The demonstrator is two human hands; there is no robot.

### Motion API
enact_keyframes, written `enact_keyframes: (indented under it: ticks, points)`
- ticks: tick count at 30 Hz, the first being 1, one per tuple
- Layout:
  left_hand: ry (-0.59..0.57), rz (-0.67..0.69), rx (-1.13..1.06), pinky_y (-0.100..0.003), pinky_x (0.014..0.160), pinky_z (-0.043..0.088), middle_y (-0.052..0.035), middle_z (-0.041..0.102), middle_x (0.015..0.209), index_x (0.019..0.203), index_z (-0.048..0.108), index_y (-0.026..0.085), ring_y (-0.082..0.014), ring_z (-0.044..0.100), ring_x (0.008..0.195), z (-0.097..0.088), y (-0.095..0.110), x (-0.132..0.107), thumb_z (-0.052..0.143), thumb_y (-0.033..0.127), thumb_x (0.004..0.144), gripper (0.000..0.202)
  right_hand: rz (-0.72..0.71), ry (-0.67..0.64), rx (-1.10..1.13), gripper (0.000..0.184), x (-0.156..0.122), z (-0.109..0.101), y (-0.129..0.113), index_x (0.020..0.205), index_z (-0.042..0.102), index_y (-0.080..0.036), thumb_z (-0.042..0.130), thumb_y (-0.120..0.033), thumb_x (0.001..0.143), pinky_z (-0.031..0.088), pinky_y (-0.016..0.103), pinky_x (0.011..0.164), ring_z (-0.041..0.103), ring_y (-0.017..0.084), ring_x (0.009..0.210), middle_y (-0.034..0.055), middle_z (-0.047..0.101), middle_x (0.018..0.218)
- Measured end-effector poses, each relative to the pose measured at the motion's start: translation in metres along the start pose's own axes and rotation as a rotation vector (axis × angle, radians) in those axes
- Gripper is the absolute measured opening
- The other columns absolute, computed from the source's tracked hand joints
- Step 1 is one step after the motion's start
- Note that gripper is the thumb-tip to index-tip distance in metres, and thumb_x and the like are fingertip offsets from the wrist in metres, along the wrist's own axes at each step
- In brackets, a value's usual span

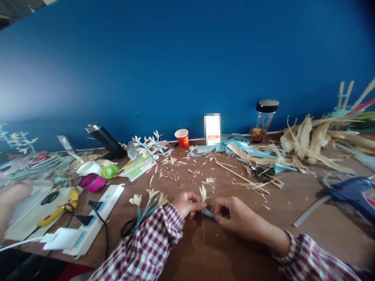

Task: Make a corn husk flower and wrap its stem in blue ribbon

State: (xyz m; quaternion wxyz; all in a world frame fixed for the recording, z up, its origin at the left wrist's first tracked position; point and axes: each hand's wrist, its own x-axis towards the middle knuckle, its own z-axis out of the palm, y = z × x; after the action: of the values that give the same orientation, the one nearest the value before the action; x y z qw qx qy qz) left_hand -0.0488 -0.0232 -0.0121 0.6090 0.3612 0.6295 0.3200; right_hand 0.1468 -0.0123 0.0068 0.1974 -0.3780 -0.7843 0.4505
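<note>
Between the thumb and fingers of my left hand (187, 204) is the base of a small pale husk flower (203, 192), held upright with its petals pointing up. A thin stem or thread (204, 230) hangs below it. My right hand (238, 214) is closed in a pinch on the end of a light blue strip (208, 213), which runs across to the flower's base. Other husk flowers (151, 193) with blue stems lie beside my left sleeve, near black scissor handles (128, 228).
A white power strip (96, 218) with plugs lies left, beside a yellow tool (60, 208). Another person's blurred hand (14, 201) is at the left edge. Blue ribbon (237, 146), scissors (261, 174) and dried husks (307, 136) lie behind. A blue glue gun (353, 195) is at right.
</note>
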Motion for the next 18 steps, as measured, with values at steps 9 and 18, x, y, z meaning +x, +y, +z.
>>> enact_keyframes:
  ticks: [9, 18]
  points:
    - [-0.029, -0.108, -0.127, -0.018, 0.033, 0.017, 0.0063, 0.056, 0.046, 0.073, 0.057, 0.013, -0.0011, 0.034, 0.029, 0.004, 0.015, -0.015, 0.085, 0.033, 0.038, 0.05, -0.022, -0.093, 0.082, 0.006, -0.003, -0.003, -0.01, 0.07, 0.059, -0.017, 0.054, -0.015, 0.072, 0.035, 0.019, 0.051, 0.048, 0.01, 0.056, -0.0026, 0.058, 0.062]
    - [-0.016, -0.012, -0.226, -0.016, 0.031, 0.016, 0.0094, 0.051, 0.042, 0.071, 0.054, 0.014, -0.0002, 0.032, 0.027, 0.004, 0.035, -0.025, 0.086, 0.037, 0.034, 0.054, -0.055, -0.011, 0.353, 0.032, 0.003, -0.015, -0.024, 0.092, 0.061, -0.013, 0.06, -0.042, 0.078, 0.042, 0.025, 0.064, 0.056, 0.016, 0.074, 0.0056, 0.064, 0.085]
